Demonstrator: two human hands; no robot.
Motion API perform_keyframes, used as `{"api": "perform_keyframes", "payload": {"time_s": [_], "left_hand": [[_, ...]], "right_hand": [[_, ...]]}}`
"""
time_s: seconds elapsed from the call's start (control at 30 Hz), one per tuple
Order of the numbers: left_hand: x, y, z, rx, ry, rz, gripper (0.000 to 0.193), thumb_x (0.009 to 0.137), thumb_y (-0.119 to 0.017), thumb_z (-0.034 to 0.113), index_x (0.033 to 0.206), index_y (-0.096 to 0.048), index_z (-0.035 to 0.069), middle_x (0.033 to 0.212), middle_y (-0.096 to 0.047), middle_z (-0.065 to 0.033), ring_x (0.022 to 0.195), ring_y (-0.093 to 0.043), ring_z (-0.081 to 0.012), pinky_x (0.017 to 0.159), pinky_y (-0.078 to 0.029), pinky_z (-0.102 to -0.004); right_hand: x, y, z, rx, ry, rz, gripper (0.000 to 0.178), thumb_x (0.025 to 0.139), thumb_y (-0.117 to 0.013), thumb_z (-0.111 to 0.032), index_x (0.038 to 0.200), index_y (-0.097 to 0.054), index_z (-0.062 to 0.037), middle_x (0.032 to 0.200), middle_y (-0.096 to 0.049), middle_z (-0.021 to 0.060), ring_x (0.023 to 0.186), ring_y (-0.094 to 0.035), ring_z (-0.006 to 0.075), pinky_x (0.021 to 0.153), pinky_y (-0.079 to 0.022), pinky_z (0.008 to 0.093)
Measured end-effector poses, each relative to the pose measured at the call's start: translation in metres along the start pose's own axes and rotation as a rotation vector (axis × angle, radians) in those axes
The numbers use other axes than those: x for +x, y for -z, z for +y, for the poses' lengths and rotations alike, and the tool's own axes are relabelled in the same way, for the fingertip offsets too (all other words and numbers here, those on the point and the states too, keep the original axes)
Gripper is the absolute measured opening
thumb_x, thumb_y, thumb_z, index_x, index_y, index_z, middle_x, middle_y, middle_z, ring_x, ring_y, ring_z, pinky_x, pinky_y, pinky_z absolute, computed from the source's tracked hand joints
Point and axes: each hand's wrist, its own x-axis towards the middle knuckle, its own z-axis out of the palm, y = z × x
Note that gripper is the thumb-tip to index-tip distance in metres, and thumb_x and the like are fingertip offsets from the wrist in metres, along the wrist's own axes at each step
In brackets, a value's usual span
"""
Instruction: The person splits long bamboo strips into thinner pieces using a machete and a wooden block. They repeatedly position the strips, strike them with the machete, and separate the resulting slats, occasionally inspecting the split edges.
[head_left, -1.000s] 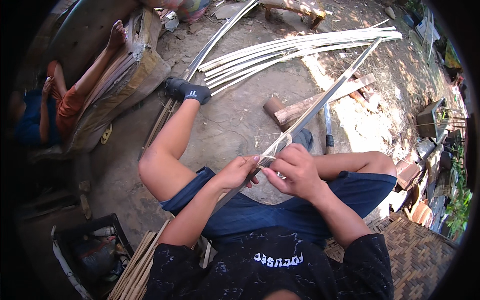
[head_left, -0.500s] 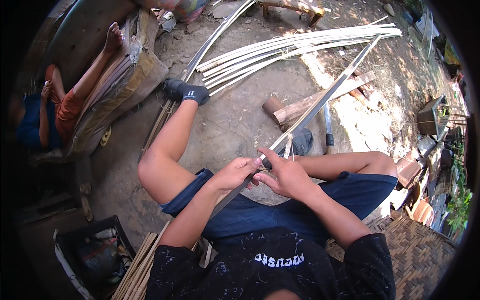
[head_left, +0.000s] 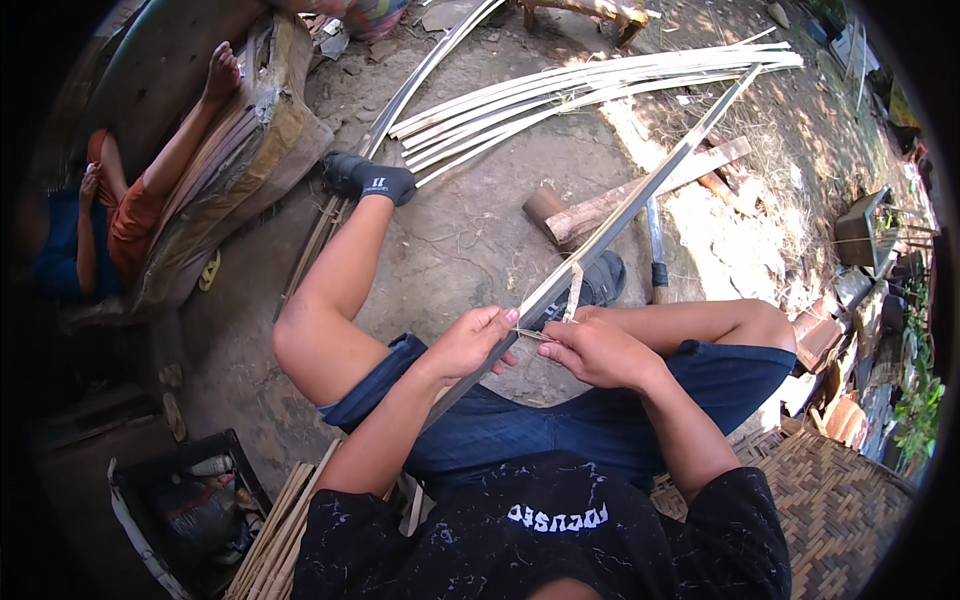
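A long bundle of split bamboo strips (head_left: 640,207), dark on one face and pale on the other, runs slantwise across my lap. My left hand (head_left: 474,345) is closed around it, thumb on top. A thin pale tie strip (head_left: 531,333) crosses the bundle beside that thumb. Just right of the bundle, my right hand (head_left: 604,350) is closed with the tie strip's end pinched between thumb and curled fingers. Another pale length of tie (head_left: 574,290) stands up beside the bundle above my right knuckles. The bundle's lower end passes behind my left forearm.
More pale bamboo strips (head_left: 590,80) lie fanned on the ground ahead. Wooden pieces (head_left: 650,195) and a long-bladed tool (head_left: 657,250) lie beyond my right leg. A black crate (head_left: 240,465) stands at lower left. Another person's leg (head_left: 185,140) rests on a worn couch (head_left: 240,170).
My right hand has drawn back rightward from the bundle, and its spread fingers have closed on the tie strip, now stretched out from the bundle. My left hand stays in nearly the same place.
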Motion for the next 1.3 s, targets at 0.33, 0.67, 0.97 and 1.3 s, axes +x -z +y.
{"api": "perform_keyframes", "payload": {"time_s": [0.33,0.67,0.97,1.3], "left_hand": [[0.003,-0.005,0.001,0.093,0.006,0.054,0.043,0.105,-0.051,0.042,0.099,-0.059,0.001,0.084,-0.061,-0.0049,0.066,-0.064,-0.0130,0.053,-0.052,-0.0264],[0.006,-0.005,-0.005,0.083,-0.032,0.072,0.040,0.105,-0.053,0.040,0.094,-0.059,0.002,0.079,-0.059,-0.0039,0.063,-0.062,-0.0115,0.051,-0.050,-0.0260],[0.003,-0.007,0.000,0.073,-0.043,0.083,0.037,0.103,-0.057,0.039,0.100,-0.058,0.003,0.080,-0.061,-0.0050,0.062,-0.061,-0.0112,0.051,-0.050,-0.0259],[0.000,-0.010,0.005,0.260,0.016,-0.024,0.024,0.102,-0.059,0.026,0.113,-0.055,0.005,0.080,-0.059,-0.0014,0.060,-0.056,-0.0085,0.050,-0.045,-0.0240]], "right_hand": [[-0.002,-0.011,0.000,-0.183,-0.081,-0.087,0.028,0.099,-0.060,-0.032,0.105,-0.061,-0.0048,0.084,-0.069,0.0230,0.084,-0.069,0.0407,0.071,-0.052,0.0508],[0.002,-0.028,0.003,0.341,-0.203,-0.069,0.036,0.105,-0.052,-0.035,0.122,-0.056,-0.0028,0.073,-0.063,0.0103,0.070,-0.064,0.0202,0.068,-0.051,0.0359],[0.002,-0.023,0.005,0.398,-0.275,-0.063,0.039,0.108,-0.046,-0.033,0.096,-0.065,-0.0007,0.082,-0.066,0.0129,0.082,-0.066,0.0238,0.078,-0.051,0.0352],[-0.005,-0.050,0.011,1.767,-0.532,1.019,0.014,0.108,-0.045,-0.025,0.114,-0.052,-0.0148,0.077,-0.050,-0.0027,0.072,-0.054,0.0109,0.069,-0.049,0.0297]]}}
